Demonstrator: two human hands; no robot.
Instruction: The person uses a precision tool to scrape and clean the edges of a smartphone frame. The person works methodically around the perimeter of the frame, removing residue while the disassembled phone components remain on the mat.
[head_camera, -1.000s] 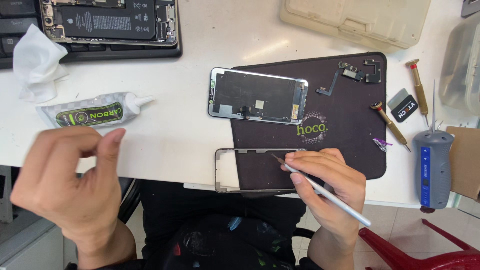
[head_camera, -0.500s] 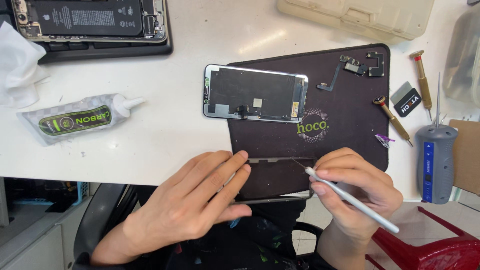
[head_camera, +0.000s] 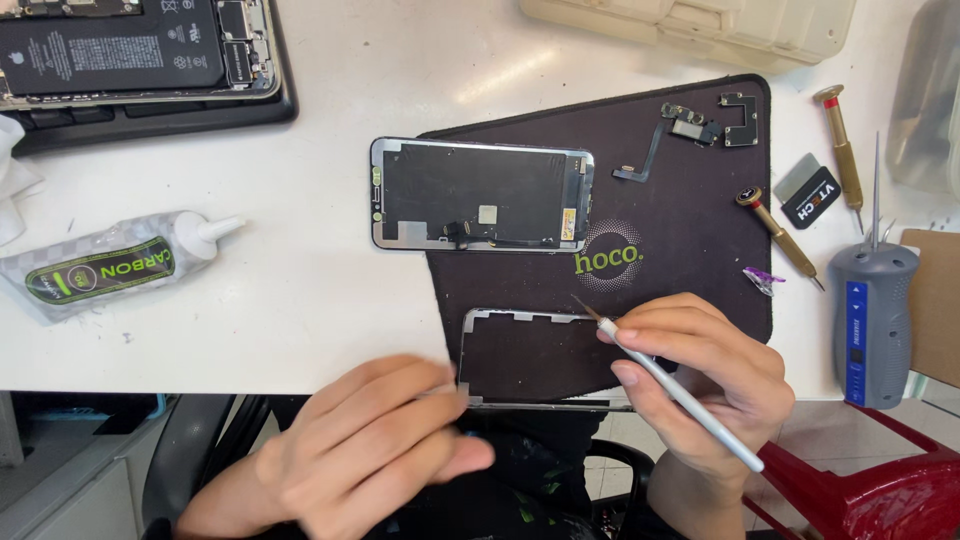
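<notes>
A thin metal phone frame (head_camera: 520, 318) lies on the near edge of a dark work mat (head_camera: 680, 200). My right hand (head_camera: 700, 385) is closed around a slim white pointed tool (head_camera: 665, 385), its tip resting at the frame's upper right side. My left hand (head_camera: 365, 455) pinches the frame's lower left corner at the table edge. Face down, a phone screen panel (head_camera: 482, 195) lies just beyond the frame, half on the mat.
A tube of glue (head_camera: 110, 265) lies at the left. An opened phone body (head_camera: 130, 45) sits on a black tray at the back left. Small phone parts (head_camera: 700, 125), two screwdrivers (head_camera: 780, 235), a scraper (head_camera: 808, 190) and a grey electric tool (head_camera: 873, 320) lie at the right.
My left hand came in from the left and slid down to the frame's lower left corner. The right hand with the tool stayed on the frame.
</notes>
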